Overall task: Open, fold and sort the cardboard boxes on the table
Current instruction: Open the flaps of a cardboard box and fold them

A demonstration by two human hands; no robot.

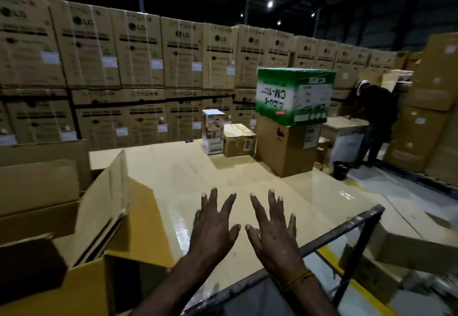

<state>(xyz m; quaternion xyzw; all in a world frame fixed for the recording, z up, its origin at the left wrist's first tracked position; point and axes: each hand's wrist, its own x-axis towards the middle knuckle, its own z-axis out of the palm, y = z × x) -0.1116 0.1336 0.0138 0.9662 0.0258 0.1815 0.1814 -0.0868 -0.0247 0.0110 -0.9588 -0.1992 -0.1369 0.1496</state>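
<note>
Opened brown box (81,246), lower left of frame, flaps raised, nearest the camera. Counter (198,174), cardboard-topped, centre. Plain brown box (287,149) at right centre bearing a green-and-white box (295,95), print apparently upside down. Small brown box (239,139) and white printed box (213,131), side by side, centre. Left hand (213,229) and right hand (273,234), fingers spread, holding nothing, lower centre above the counter.

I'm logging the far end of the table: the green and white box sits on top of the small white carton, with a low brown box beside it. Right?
Not quite. In the head view the green and white box sits on top of a tall brown box. The small white carton stands apart on the table, with the low brown box beside it.
</note>
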